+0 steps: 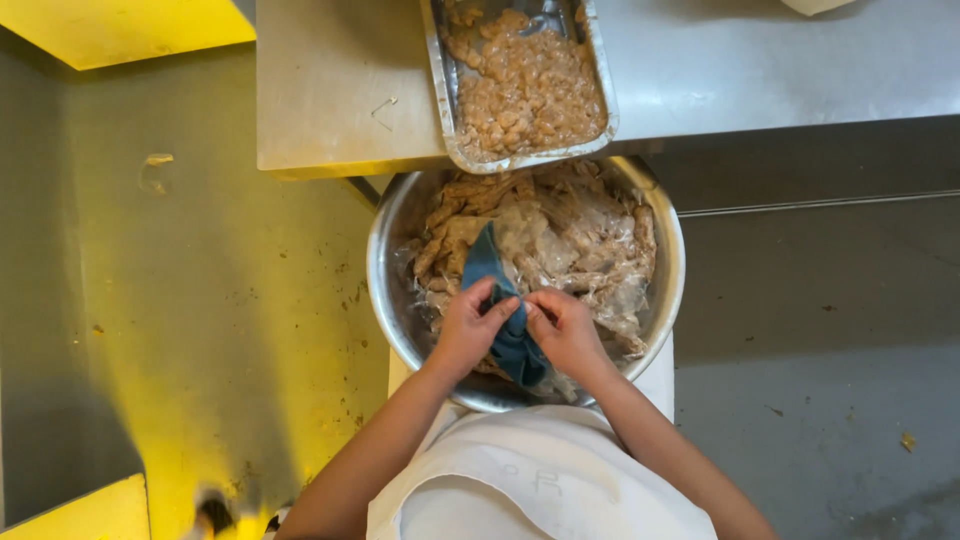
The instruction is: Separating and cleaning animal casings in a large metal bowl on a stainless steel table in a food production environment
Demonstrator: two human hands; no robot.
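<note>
A: What's the biggest thing in view?

B: The floor, grey with yellow light on its left part and small specks of debris. Above it runs a steel counter, its left end tinted yellow.

A: And the containers?

B: Two. The larger is a round steel bowl below the counter edge, right in front of the person. It holds pale brown strips of meat tangled with crumpled clear plastic film. The smaller is a rectangular steel tray on the counter, its near end sticking out over the bowl's far rim. It is filled with a lumpy, wet, tan-brown mix.

A: Where is the blue thing?

B: The blue cloth lies over the near-left part of the bowl, one end on the meat, the other hanging toward the near rim between the hands. I cannot tell if it is a cloth or a glove.

A: How do the hands hold it?

B: The left hand has its fingers curled and pressed on the cloth's left side. The right hand pinches it from the right with bent fingers. The two hands nearly touch, both over the bowl's near rim.

A: Anything closer?

B: A white apron at the bottom, between the forearms.
</note>
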